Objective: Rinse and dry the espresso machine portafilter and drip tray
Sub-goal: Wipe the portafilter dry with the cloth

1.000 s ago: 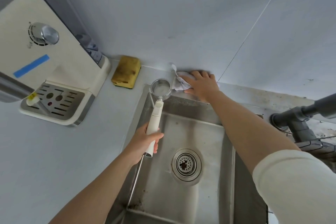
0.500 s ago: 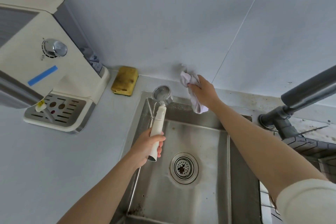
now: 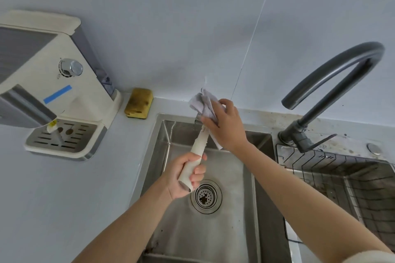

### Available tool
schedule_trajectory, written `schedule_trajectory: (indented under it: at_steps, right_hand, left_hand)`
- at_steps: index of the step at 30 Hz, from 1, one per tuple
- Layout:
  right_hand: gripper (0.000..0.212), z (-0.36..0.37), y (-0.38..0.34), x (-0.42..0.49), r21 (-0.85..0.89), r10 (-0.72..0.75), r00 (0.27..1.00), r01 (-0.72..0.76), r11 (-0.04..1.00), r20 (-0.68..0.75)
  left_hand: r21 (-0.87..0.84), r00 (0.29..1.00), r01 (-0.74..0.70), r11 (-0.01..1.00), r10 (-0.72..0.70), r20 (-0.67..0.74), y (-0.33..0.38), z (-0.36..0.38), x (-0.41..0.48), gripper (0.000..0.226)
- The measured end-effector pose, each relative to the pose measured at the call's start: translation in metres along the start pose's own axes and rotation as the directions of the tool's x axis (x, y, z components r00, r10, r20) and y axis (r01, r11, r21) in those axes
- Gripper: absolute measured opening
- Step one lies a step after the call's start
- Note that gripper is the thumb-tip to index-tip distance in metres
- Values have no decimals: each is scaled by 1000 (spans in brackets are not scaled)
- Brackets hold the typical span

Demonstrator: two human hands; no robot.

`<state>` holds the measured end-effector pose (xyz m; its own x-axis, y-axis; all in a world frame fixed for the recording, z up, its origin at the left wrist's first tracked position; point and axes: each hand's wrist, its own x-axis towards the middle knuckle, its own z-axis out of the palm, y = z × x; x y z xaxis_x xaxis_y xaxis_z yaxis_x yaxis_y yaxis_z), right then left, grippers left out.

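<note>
My left hand (image 3: 185,175) grips the cream handle of the portafilter (image 3: 198,148) above the steel sink (image 3: 262,209). My right hand (image 3: 226,125) holds a white cloth (image 3: 202,103) wrapped over the portafilter's metal basket, which is almost wholly hidden by the cloth and my fingers. The drip tray (image 3: 64,137), a slotted metal grate in a cream base, sits in the cream espresso machine (image 3: 46,74) on the counter to the left.
A yellow sponge (image 3: 139,103) lies on the counter by the wall, between the machine and the sink. A dark curved faucet (image 3: 333,83) arches at the right, over a second basin with a wire rack (image 3: 342,175). The drain (image 3: 205,196) is below my left hand.
My right hand lifted the cloth from the counter edge and brought it onto the portafilter basket. My left hand moved the portafilter right, toward the sink's middle.
</note>
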<state>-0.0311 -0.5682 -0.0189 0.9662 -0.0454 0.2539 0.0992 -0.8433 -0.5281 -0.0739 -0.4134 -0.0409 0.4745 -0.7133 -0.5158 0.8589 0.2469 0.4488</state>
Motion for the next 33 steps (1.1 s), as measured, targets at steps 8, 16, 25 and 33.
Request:
schedule_trajectory:
  at_steps: [8,16,25,33]
  right_hand:
    - [49,-2,1,-29,-313,-95,995,82,946,-25]
    - [45,-23,-11,-14,-104,188,976,-176,979,112]
    - [33,-48,-13,-8,487,310,886,-451,748,344]
    - [75,-44,23,-5,510,315,753,-635,580,578]
  left_hand:
    - [-1,998,33,999,-33,53,-15,12,-9,63]
    - [194,999,25,981,-31,26,-20,15,-19,32]
    - [629,996,60,775,-2,-93,-11,-1,-36,18]
    - [955,967,149,257,162,-195,18,-9,-45,28]
